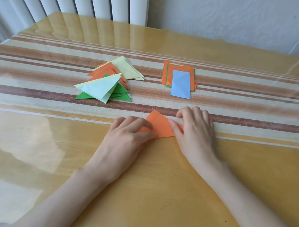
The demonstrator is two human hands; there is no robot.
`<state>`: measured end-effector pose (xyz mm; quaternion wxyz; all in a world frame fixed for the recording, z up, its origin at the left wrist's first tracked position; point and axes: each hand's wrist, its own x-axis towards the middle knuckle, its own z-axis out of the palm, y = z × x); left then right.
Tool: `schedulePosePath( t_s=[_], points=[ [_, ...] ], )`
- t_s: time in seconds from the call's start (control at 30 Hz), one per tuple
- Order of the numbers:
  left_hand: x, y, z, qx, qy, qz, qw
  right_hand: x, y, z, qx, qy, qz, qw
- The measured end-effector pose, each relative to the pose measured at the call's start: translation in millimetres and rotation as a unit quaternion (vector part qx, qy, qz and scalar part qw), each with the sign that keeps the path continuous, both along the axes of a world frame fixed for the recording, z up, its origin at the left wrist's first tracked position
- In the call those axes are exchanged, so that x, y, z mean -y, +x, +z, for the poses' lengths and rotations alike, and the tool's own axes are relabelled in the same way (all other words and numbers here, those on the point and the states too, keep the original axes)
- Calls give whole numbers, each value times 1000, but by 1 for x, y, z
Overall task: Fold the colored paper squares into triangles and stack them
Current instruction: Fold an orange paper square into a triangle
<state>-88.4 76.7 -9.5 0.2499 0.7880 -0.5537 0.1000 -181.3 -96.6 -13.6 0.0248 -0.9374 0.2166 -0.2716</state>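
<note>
Low in the middle of the frame, your left hand (132,131) and right hand (195,127) pressed down with loose fingers on an orange paper triangle (159,126) on the table (263,161). Farther up, left of the middle, lay the pile of folded triangles (110,80). To its right sat the stack of paper squares (168,74), with a blue sheet (181,83) on top.

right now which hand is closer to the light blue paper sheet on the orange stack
Right. The right hand lies on the near side of the light blue paper sheet, almost in line with it; the left hand is further off to the left.
</note>
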Motion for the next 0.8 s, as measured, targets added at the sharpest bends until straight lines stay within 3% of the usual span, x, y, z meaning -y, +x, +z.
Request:
schedulePosePath(
  t_s=[0.1,0.2,0.33,0.43,0.8],
  points=[
    [-2,-5,0,42,11,2,999,-1,-4,5,10,-40,5,999],
    [-5,-13,3,53,52,10,997,-4,-17,10,13,-42,109,993],
    [-10,-21,9,26,93,12,995,-16,-37,11,-64,-39,204,976],
    [-11,-24,13,17,116,23,993,-19,-40,11,-102,-61,189,975],
    [-14,-27,13,4,145,30,989,16,-69,12,-92,-89,61,990]
  ],
)
